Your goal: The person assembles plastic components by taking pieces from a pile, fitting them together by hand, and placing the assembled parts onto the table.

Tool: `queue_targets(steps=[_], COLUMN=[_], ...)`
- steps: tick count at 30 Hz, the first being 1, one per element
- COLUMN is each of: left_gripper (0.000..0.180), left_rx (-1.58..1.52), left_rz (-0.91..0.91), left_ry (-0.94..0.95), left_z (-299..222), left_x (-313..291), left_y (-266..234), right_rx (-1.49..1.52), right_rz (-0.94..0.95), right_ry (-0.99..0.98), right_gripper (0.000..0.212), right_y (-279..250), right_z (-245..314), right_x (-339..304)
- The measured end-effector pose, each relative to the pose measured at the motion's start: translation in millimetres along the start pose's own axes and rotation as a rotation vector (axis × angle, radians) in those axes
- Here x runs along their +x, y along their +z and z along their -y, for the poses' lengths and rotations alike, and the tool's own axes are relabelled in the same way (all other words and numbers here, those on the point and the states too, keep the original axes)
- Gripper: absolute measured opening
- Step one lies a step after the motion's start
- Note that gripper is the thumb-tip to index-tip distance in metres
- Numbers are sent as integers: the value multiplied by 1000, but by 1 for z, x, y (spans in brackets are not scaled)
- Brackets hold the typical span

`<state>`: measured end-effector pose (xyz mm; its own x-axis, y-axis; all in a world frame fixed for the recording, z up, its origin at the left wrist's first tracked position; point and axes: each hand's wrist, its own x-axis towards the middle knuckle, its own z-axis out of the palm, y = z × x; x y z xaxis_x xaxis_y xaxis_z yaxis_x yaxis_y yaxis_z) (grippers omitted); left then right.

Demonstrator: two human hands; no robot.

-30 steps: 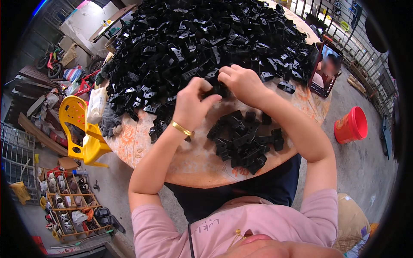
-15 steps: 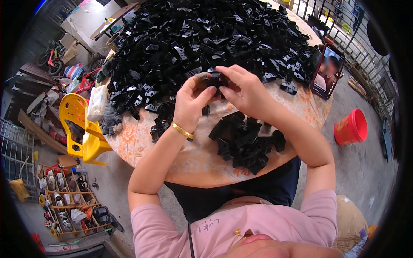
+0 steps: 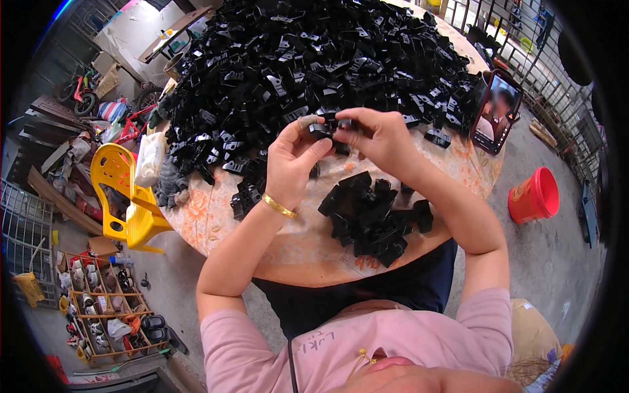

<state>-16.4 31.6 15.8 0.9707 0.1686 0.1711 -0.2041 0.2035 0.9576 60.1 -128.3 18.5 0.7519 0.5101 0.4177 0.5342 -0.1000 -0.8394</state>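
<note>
Over the middle of the round table, my left hand (image 3: 290, 162) pinches a small black plastic part (image 3: 320, 131) between thumb and fingertips. A wrap covers one of its fingers, and a gold bangle circles the wrist. Close beside it, my right hand (image 3: 388, 145) has thumb and forefinger closed on another small dark piece (image 3: 345, 124), blurred by motion. A huge heap of black plastic parts (image 3: 314, 65) spreads across the far side of the table, beyond both hands. Nearer me lies a smaller pile of similar parts (image 3: 370, 223), and a few more (image 3: 246, 198) sit left of my left wrist.
A patterned cloth (image 3: 295, 252) covers the table. At its right edge stands a phone (image 3: 496, 114) with a lit screen. A red bucket (image 3: 534, 195) is on the floor to the right. Leftward are a yellow chair (image 3: 134, 219), a white packet (image 3: 151, 159) and a shoe rack (image 3: 111, 295).
My hands were together on a part; now the fingertips have drawn slightly apart, each at its own dark piece. Both hands have dropped a little toward me.
</note>
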Motion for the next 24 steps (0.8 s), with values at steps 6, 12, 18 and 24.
queue_targets(steps=[6,12,18,24], left_gripper=[33,31,29,35], left_rx=[292,287,304,250], left_rz=[0,-80,-99,-99], left_ry=[63,118,153,144], left_z=[-4,2,0,0], left_x=[-5,0,-1,0], left_y=[9,1,0,-2], right_rx=[47,-39,-50,-213], right_rz=[40,82,11,-39], right_ry=[-25,-240,-285,-443], right_gripper=[35,36,41,41], right_y=[5,1,0,-1], right_z=[-6,-7,-4,-1], right_x=[3,1,0,1])
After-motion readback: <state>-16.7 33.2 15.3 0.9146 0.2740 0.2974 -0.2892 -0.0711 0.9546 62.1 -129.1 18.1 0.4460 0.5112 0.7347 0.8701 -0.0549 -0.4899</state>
